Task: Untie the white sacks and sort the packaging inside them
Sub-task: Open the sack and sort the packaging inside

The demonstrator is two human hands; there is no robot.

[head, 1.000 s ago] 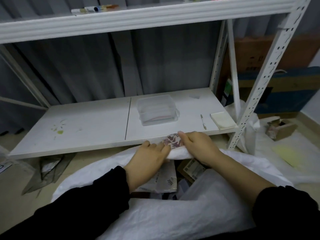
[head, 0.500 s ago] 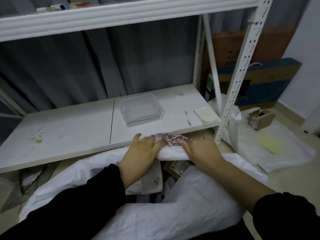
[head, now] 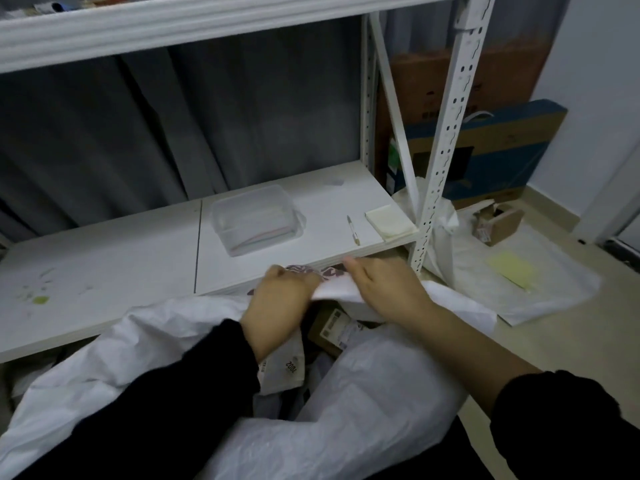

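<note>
The left hand (head: 280, 299) and the right hand (head: 384, 292) are seen side by side at the centre of the frame. Both have their fingers curled over the far rim of the white sack (head: 374, 393), which is gripped and drawn up against the front edge of the lower shelf (head: 104, 271). A brown printed pattern (head: 313, 271) is shown on the stretch of rim between the two hands. The sack is spread across the lower half of the frame, with its mouth open below the wrists. Packaging can be made out inside the mouth: a brown carton (head: 329, 327) with a label below the right hand, and a pale pouch (head: 287, 368) with printing under the left wrist.

On the shelf, a clear plastic container (head: 254, 220) is set just beyond the hands, and a strip of bare board is left between it and the front edge. A pen (head: 353, 230) and a pale yellow pad (head: 391, 223) are laid to its right, the pad at the shelf's right front corner. The left part of the board is marked by green stains (head: 40, 300). A perforated white upright (head: 446, 133) is fixed just right of the right hand. Beyond it, at the right of the frame, a second white sack (head: 561, 282) is laid flat on the floor, with a yellow sheet (head: 512, 271) on it and a small open carton (head: 498, 223) at its far edge.
</note>
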